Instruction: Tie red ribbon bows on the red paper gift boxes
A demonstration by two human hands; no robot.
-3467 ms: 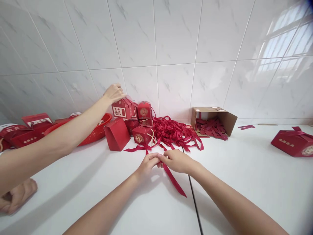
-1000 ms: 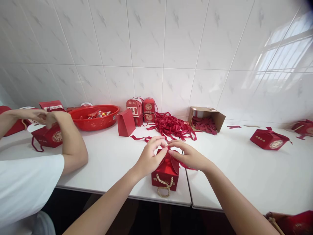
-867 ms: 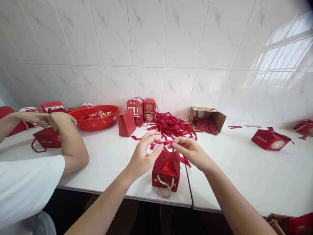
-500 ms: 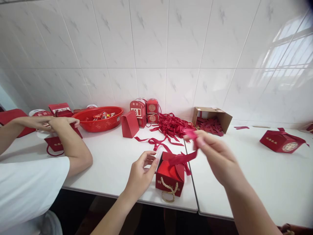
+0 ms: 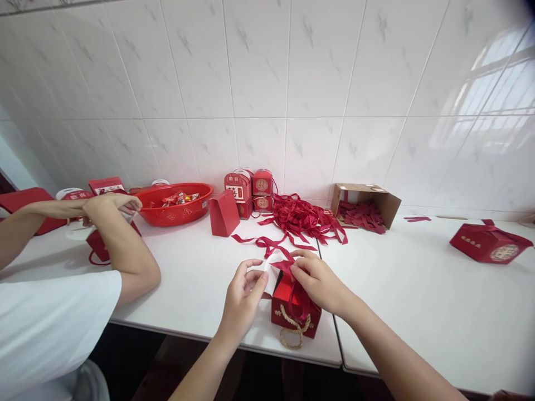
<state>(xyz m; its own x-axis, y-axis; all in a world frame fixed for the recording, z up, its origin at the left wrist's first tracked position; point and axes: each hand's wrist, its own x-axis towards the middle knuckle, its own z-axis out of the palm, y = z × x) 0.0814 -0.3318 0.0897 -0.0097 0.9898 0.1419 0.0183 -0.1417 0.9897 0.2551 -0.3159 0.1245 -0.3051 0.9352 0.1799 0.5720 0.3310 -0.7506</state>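
Observation:
In front of me a small red gift box [image 5: 296, 317] stands on the white table, a twisted cord handle [image 5: 292, 337] hanging down its near side. My left hand [image 5: 244, 295] is closed, thumb and fingers pinching the edge of a white-faced flap [image 5: 273, 271] at the box's left. Over the box top, my right hand [image 5: 317, 278] is closed on a red ribbon [image 5: 284, 265], whose length loops down across the box. The right hand's fingers partly cover the box top.
Behind the box lie a heap of red ribbons [image 5: 303, 216] and a cardboard box [image 5: 388, 205] on its side. A red basket [image 5: 179, 214] of wrapped sweets, a plain red box [image 5: 224, 214] and printed boxes [image 5: 238, 189] stand leftward. A co-worker's arm [image 5: 125, 245] is at left; another red box [image 5: 491, 243] is at right.
My right hand has come down and left with the ribbon, from beside the gift box to over its top. My left hand keeps its pinch on the white flap.

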